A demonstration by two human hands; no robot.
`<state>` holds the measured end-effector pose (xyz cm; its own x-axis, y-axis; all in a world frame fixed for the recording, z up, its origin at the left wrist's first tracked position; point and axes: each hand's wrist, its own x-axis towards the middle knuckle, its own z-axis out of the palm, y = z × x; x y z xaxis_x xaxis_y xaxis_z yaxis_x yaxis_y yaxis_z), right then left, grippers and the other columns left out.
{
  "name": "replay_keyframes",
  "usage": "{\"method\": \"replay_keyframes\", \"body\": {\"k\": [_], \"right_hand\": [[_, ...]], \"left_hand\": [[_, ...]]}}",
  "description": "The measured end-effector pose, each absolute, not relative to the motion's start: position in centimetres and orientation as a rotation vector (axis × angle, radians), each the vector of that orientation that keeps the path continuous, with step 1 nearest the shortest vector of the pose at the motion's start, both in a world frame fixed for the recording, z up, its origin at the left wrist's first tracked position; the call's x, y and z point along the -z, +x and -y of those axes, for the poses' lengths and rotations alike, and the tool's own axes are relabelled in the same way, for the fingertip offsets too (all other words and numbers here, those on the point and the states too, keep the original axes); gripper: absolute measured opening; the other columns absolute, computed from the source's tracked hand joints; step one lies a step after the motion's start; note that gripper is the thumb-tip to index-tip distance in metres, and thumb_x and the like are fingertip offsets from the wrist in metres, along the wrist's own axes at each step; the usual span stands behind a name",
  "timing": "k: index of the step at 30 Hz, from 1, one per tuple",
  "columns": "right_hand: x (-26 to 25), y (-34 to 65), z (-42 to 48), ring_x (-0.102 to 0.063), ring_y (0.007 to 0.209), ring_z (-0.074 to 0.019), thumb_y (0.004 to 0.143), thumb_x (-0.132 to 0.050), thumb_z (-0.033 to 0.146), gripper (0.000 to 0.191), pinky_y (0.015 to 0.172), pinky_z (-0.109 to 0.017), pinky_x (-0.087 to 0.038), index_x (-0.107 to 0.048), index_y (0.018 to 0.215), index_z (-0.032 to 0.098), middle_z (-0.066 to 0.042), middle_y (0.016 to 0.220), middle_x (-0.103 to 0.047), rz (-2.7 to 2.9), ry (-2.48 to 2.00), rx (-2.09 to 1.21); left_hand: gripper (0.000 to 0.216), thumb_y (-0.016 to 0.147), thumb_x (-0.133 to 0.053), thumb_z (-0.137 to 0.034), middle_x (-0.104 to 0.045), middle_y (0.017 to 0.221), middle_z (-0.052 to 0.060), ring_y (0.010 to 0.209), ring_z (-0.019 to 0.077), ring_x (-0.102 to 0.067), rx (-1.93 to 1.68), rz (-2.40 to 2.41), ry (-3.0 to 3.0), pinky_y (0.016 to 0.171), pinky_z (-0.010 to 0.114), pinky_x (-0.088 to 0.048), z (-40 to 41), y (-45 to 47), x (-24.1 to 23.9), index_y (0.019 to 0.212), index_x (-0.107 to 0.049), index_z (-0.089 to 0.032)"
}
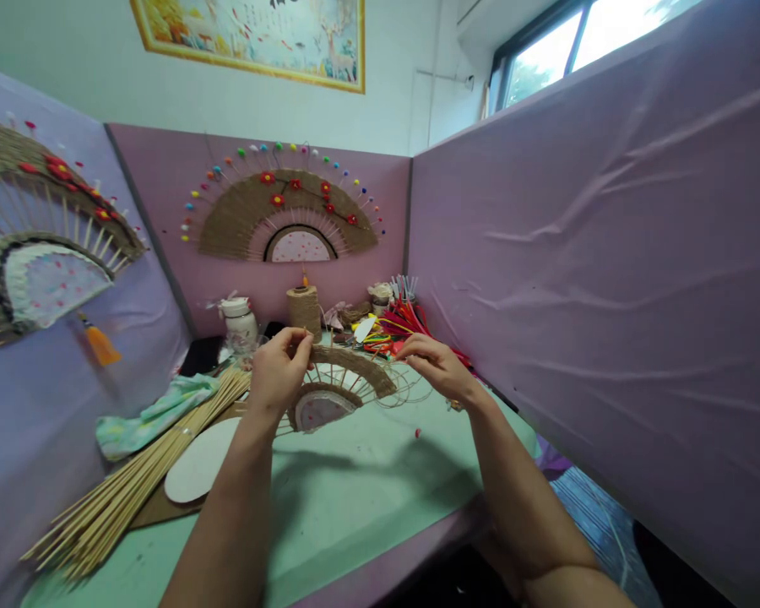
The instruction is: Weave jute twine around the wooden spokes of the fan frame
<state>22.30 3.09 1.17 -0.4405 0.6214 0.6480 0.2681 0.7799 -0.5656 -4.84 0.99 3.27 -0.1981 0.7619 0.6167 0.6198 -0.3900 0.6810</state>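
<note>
A small half-round fan (348, 367) of thin sticks and woven brown twine is held up over the table. My left hand (282, 367) pinches its upper left part, fingers closed on the rim. At the fan's base sits a pale half-disc (322, 409) with small red marks and a twine border. To the right of the fan, my right hand (436, 361) has thumb and fingers pressed together, apparently on the loose twine (409, 387) that loops beside the fan's right end. The exact grip point is too small to make out.
Bamboo sticks (145, 473) lie in a bundle at the left, beside a white oval card (203, 460) and a green cloth (158, 414). A twine spool (304, 311), white bottle (239, 325) and red pipe cleaners (411, 321) stand behind. A finished fan (228, 219) hangs on the partition.
</note>
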Motion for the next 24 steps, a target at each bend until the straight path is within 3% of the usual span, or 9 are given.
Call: {"method": "replay_keyframes", "body": {"k": [6, 14, 21, 24], "right_hand": [[0.0, 22.3, -3.1, -0.056, 0.087, -0.0177, 0.089, -0.047, 0.041, 0.031, 0.081, -0.031, -0.042, -0.067, 0.091, 0.017, -0.007, 0.090, -0.062, 2.013, -0.562, -0.723], [3.3, 17.7, -2.8, -0.047, 0.063, -0.0123, 0.074, -0.066, 0.046, 0.035, 0.059, -0.024, -0.038, -0.064, 0.096, 0.018, -0.001, 0.074, -0.057, 1.611, -0.678, -0.881], [3.5, 14.0, -4.2, -0.033, 0.052, -0.0086, 0.078, -0.060, 0.048, 0.031, 0.048, -0.022, -0.027, -0.064, 0.079, 0.017, 0.003, 0.057, -0.041, 1.388, -0.663, -0.983], [4.0, 13.0, -5.0, -0.029, 0.049, -0.0072, 0.078, -0.059, 0.049, 0.033, 0.045, -0.022, -0.022, -0.059, 0.070, 0.017, 0.005, 0.054, -0.036, 1.283, -0.639, -1.004]], "left_hand": [[0.023, 0.078, -0.054, -0.038, -0.061, 0.053, -0.002, 0.049, 0.0140, -0.060, -1.710, -1.652, 1.801, 0.054, 0.024, -0.046, -0.7, -4.8, -3.7, 0.084, -0.064, -0.018], [0.020, 0.077, -0.056, -0.035, -0.062, 0.056, -0.001, 0.049, 0.0131, -0.060, -1.945, -1.590, 1.560, 0.052, 0.024, -0.049, -0.2, -3.9, -4.0, 0.082, -0.061, -0.016], [0.024, 0.078, -0.054, -0.036, -0.063, 0.060, 0.000, 0.051, 0.0135, -0.061, -1.956, -1.632, 1.524, 0.054, 0.025, -0.050, -0.5, -4.4, -3.9, 0.086, -0.062, -0.015], [0.026, 0.080, -0.053, -0.034, -0.067, 0.071, 0.004, 0.058, 0.0144, -0.063, -1.953, -1.572, 1.551, 0.058, 0.026, -0.052, -1.0, -4.7, -3.4, 0.094, -0.062, -0.014]]}}
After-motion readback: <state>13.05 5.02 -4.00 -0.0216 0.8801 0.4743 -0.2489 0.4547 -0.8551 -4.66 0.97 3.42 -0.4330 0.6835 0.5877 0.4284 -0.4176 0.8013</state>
